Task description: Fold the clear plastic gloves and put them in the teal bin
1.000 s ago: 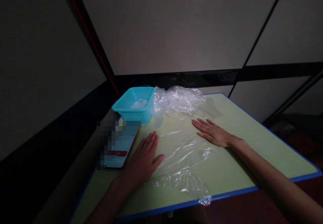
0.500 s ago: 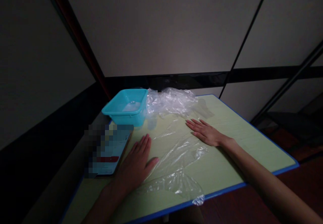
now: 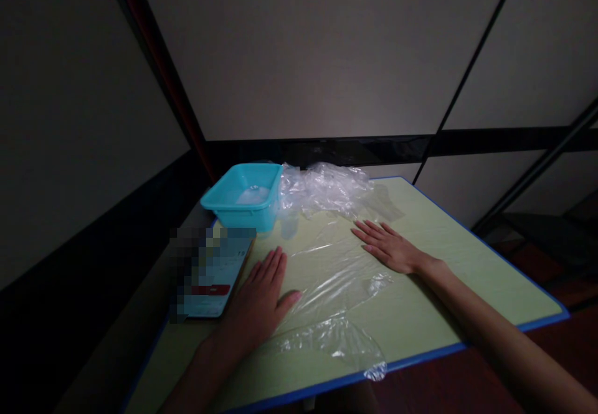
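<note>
My left hand (image 3: 260, 302) lies flat and open on the pale green table (image 3: 448, 264), palm down, fingers together, beside a phone (image 3: 212, 277) on its left. My right hand (image 3: 390, 247) also rests flat and open, palm down, further back on the right. Between them a clear plastic sheet (image 3: 332, 289) is spread over the tabletop; both hands touch its edges. Neither hand holds anything.
A turquoise plastic tub (image 3: 243, 195) stands at the table's back left corner. Crumpled clear plastic (image 3: 327, 188) is bunched next to it. The table has a blue rim; grey wall panels rise behind it. The room is dim.
Both hands stay flat in the same places on the table. Only the camera view has shifted slightly.
</note>
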### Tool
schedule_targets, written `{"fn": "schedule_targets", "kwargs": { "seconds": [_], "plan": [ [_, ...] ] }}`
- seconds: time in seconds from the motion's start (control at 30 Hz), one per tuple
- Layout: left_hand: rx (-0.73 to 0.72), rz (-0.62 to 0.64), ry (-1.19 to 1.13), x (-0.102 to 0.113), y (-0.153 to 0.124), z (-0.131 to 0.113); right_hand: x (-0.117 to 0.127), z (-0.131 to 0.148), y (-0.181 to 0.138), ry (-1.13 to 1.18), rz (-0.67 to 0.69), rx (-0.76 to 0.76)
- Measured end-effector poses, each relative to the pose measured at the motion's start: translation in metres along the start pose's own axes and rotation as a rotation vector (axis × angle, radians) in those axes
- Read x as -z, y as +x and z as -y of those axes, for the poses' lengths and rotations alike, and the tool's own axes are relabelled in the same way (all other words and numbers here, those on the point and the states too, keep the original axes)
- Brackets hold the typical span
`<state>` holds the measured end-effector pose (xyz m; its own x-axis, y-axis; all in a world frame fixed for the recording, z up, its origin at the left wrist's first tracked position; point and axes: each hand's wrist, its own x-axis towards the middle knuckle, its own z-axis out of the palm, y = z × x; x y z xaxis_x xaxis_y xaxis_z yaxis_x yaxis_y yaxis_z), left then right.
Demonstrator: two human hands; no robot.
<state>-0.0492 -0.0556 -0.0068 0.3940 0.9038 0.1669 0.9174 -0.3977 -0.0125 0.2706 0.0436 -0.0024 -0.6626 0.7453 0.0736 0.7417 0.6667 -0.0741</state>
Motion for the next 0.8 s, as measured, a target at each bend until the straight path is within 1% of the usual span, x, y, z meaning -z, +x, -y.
{"fn": "schedule_targets", "kwargs": {
  "seconds": [0.1,0.2,0.27,0.37,0.43,0.5,0.57,0.67,0.73,0.8],
  "plan": [
    [0.023,-0.023,0.006,0.003,-0.002,0.003,0.0,0.0,0.0,0.004,-0.005,-0.004],
    [0.021,-0.021,0.016,0.016,0.005,-0.001,-0.001,0.0,0.001,0.01,0.014,-0.01],
    [-0.02,-0.018,0.002,0.028,0.019,-0.014,0.0,-0.001,0.001,0.016,0.032,-0.016],
    [-0.1,-0.003,-0.038,0.04,0.051,-0.047,0.0,-0.001,0.001,0.026,0.04,-0.017],
    [-0.151,-0.003,-0.062,0.036,0.074,-0.071,-0.001,-0.001,0.001,0.026,0.029,-0.009],
    [-0.189,-0.018,-0.086,0.022,0.093,-0.092,-0.002,-0.001,0.001,0.021,0.017,-0.001],
    [-0.178,-0.01,-0.098,0.005,0.106,-0.106,-0.003,-0.002,0.001,0.015,0.008,0.004],
    [-0.155,-0.007,-0.105,-0.014,0.111,-0.113,-0.004,-0.002,0.001,0.004,0.006,0.008],
    [-0.158,-0.012,-0.108,-0.018,0.107,-0.11,-0.004,-0.002,0.001,-0.005,0.005,0.011],
    [-0.166,-0.011,-0.108,-0.017,0.1,-0.103,-0.004,-0.002,0.001,-0.009,-0.002,0.012]
  ]
}}
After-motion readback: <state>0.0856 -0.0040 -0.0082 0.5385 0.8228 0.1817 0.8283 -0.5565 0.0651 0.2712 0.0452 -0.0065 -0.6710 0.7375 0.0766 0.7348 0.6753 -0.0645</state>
